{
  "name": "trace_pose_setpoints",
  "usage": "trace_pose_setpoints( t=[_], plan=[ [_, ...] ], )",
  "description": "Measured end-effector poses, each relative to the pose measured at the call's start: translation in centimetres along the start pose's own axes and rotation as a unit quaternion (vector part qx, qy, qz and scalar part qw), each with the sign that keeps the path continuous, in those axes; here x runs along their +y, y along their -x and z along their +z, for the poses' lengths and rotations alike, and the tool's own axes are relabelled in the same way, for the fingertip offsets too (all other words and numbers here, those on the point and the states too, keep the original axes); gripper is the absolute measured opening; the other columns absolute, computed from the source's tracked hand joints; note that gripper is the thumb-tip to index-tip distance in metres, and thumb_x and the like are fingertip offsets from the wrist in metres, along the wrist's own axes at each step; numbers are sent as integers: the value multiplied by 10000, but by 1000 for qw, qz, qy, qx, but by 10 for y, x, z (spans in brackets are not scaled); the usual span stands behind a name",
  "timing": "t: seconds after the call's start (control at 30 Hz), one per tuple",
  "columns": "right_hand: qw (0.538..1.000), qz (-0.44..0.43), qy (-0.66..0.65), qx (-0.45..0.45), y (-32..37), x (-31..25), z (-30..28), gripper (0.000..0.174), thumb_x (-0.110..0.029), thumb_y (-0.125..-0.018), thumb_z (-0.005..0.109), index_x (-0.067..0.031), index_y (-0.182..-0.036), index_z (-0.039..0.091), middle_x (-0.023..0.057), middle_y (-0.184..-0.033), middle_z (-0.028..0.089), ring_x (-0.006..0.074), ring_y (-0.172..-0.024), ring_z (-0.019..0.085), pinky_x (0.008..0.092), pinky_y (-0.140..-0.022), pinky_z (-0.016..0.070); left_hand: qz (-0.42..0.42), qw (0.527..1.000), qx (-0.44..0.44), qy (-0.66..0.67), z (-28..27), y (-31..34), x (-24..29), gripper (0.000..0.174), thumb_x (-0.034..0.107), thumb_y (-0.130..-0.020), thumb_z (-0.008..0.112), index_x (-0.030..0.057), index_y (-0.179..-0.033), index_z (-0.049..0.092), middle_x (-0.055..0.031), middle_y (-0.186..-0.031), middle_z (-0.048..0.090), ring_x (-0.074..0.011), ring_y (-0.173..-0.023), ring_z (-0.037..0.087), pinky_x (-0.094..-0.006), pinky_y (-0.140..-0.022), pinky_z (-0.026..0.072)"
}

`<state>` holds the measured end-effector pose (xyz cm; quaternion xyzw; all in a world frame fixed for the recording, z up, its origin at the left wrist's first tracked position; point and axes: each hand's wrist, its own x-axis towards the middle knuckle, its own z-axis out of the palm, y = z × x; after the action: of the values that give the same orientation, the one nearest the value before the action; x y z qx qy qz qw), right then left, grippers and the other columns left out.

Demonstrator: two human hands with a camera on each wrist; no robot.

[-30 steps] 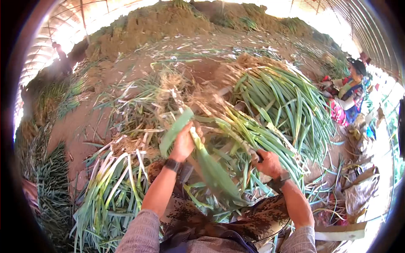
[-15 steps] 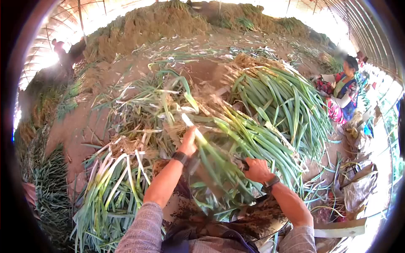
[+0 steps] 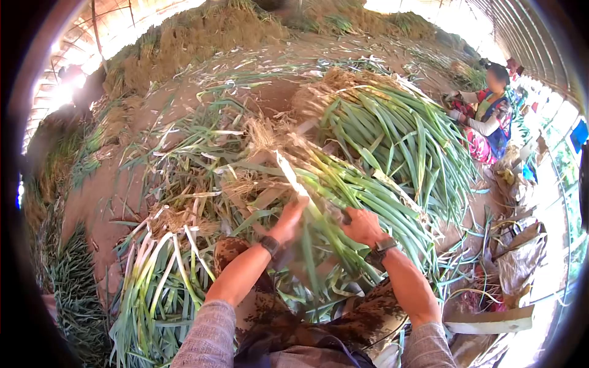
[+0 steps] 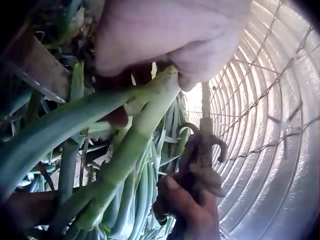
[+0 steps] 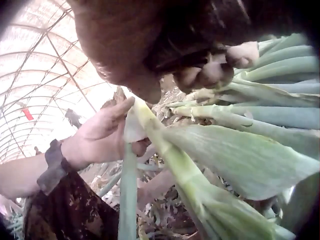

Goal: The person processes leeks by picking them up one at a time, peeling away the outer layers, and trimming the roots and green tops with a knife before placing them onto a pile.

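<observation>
Head view shows green stalks [image 3: 402, 144] on brown ground [image 3: 92, 196] beneath arched roofing [image 3: 531, 46].

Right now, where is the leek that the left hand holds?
In the head view, the leek is near the middle, gripped by the left hand, with the right hand close on its right side.

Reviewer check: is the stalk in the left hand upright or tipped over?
Tipped over. The stalk slants through the left hand, its pale end pointing away from the person and its green leaves trailing back toward the lap.
</observation>
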<state>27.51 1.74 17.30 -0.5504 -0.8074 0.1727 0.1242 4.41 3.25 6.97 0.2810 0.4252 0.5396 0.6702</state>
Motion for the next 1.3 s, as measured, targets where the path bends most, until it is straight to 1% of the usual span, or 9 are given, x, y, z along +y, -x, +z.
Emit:
trace_pose_setpoints(
  t=[0.17, 0.53, 0.8, 1.0, 1.13, 1.17, 1.2, 1.23, 1.3],
  plan=[
    [1000, 19, 0, -3, -16, 6, 5, 437, -482, -880, 577, -56, -875, 672, 220, -780, 666, 419, -759, 638, 512, -709, 491, -32, 999, -26, -2, 14, 5, -2, 288, 344, -971, 621, 87, -1100, 622, 5, -945, 619, -94, -810, 591, -301, -673, 521],
    [997, -12, -69, 36, -38, -21, -6, 406, -450, -862, 589, -58, -898, 688, 216, -787, 674, 422, -762, 644, 500, -749, 507, -7, 1000, 13, 8, 16, 5, -7, 379, 389, -1042, 475, 46, -1139, 602, -18, -971, 618, -119, -861, 600, -305, -718, 526],
    [981, 21, -36, -190, -5, 27, -14, 418, -469, -813, 656, -64, -914, 691, 203, -879, 688, 390, -857, 650, 476, -766, 501, 29, 994, 104, 33, -29, -16, -19, 411, 416, -1038, 470, 42, -1154, 594, -79, -1045, 642, -196, -913, 627, -381, -801, 536],
    [985, 28, -2, -168, 16, 38, -11, 419, -457, -800, 665, -78, -976, 693, 188, -863, 687, 399, -848, 645, 497, -778, 501, 30, 981, 180, -59, -50, -29, -25, 379, 326, -1001, 535, -35, -1051, 637, -88, -943, 653, -161, -816, 581, -357, -735, 485],
    [980, 20, 16, -200, 14, 41, -3, 430, -454, -802, 652, -79, -1009, 688, 198, -892, 687, 402, -866, 644, 503, -793, 500, -2, 942, 211, -262, -67, -34, -32, 327, 206, -877, 653, -57, -1066, 610, -148, -967, 651, -270, -902, 618, -395, -805, 482],
    [981, 14, 29, -190, 14, 44, 0, 434, -452, -802, 650, -77, -1017, 685, 202, -898, 686, 402, -866, 643, 502, -793, 500, 134, 825, 317, -448, -70, -37, -36, 332, 176, -858, 654, -58, -1086, 597, -178, -1018, 635, -315, -959, 600, -420, -839, 470],
    [981, 15, 29, -192, 13, 43, -2, 434, -452, -802, 650, -77, -1017, 685, 202, -898, 686, 402, -866, 643, 502, -793, 500, 257, 645, 398, -599, -75, -42, -43, 344, 145, -838, 654, -60, -1106, 583, -208, -1069, 619, -359, -1016, 583, -444, -873, 458],
    [981, 28, 17, -194, 11, 42, -4, 442, -455, -801, 650, -73, -1022, 682, 205, -904, 684, 402, -869, 643, 502, -794, 500, 327, 696, 368, -523, -48, -18, -11, 346, 123, -833, 642, -50, -1123, 567, -241, -1179, 568, -402, -1110, 523, -471, -930, 425],
    [980, 41, 6, -196, 9, 44, -2, 451, -458, -800, 650, -69, -1026, 679, 208, -910, 682, 403, -871, 643, 502, -795, 500, 313, 733, 321, -512, -40, -13, 1, 329, 131, -837, 650, -43, -1105, 572, -235, -1140, 590, -402, -1077, 548, -469, -904, 441]
  ],
)
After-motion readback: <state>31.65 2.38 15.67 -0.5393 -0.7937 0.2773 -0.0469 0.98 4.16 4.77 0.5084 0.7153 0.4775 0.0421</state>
